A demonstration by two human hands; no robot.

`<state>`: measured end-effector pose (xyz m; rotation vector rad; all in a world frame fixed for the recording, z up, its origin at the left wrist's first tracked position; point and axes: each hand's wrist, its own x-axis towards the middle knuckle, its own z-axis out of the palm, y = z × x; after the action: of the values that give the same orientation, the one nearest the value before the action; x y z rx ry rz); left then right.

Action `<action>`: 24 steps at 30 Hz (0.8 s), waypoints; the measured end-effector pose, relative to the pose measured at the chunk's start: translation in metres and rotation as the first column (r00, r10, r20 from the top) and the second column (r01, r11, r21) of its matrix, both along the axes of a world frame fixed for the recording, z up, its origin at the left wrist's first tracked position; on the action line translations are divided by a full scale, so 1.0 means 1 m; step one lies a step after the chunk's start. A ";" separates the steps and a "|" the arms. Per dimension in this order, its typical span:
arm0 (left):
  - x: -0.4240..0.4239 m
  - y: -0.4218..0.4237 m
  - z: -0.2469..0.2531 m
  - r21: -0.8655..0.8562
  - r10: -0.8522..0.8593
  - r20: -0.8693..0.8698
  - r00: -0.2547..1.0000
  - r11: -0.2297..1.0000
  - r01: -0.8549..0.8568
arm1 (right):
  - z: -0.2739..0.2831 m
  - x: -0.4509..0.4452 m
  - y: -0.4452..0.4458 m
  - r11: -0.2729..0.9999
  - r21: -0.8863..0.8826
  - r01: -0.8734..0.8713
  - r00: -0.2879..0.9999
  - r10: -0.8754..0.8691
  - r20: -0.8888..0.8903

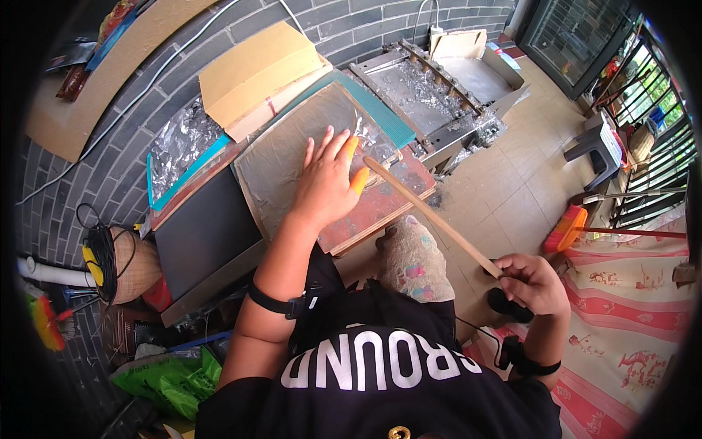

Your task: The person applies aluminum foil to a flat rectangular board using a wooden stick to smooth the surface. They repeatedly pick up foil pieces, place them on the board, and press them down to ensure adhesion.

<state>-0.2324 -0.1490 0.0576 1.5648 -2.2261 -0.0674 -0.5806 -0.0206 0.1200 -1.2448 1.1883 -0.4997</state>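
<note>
My left hand (pixel 328 178) lies palm down with fingers spread on a flat board wrapped in grey-brown sheet (pixel 274 164). Orange finger covers sit on its thumb and one finger. My right hand (pixel 532 282) grips the near end of a long, thin wooden stick (pixel 439 219). The stick's rounded far tip is close to my left thumb and index finger, over the board's right edge. Crumpled silvery foil (pixel 373 137) lies on the board just beyond my fingers. Under the board is a worn reddish wooden tabletop (pixel 378 211).
A blue-edged tray of silvery foil scraps (pixel 184 148) and an open cardboard box (pixel 263 77) stand along the brick wall. Teal sheets (pixel 378 104) lie beneath the board. A metal machine (pixel 428 93) covered in foil bits stands behind. A grey stool (pixel 595 145) and a broom (pixel 567 228) are at right.
</note>
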 end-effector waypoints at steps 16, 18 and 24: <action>-0.021 -0.025 0.040 -0.005 0.279 -0.027 0.960 0.960 -0.279 | 0.021 0.016 -0.027 0.992 -0.127 -0.009 0.999 0.004 -0.033; -0.019 -0.028 0.040 0.003 0.321 -0.082 0.943 0.947 -0.322 | 0.024 0.015 -0.026 0.990 -0.141 0.008 0.999 -0.014 -0.042; 0.002 -0.031 0.026 0.016 0.257 -0.516 0.817 0.957 -0.291 | 0.022 0.013 -0.028 0.980 -0.192 0.054 0.997 -0.062 -0.036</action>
<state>-0.2303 -0.1796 0.0832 1.5887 -1.5609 -0.2925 -0.5681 -0.0488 0.1418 -1.3924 1.2368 -0.6463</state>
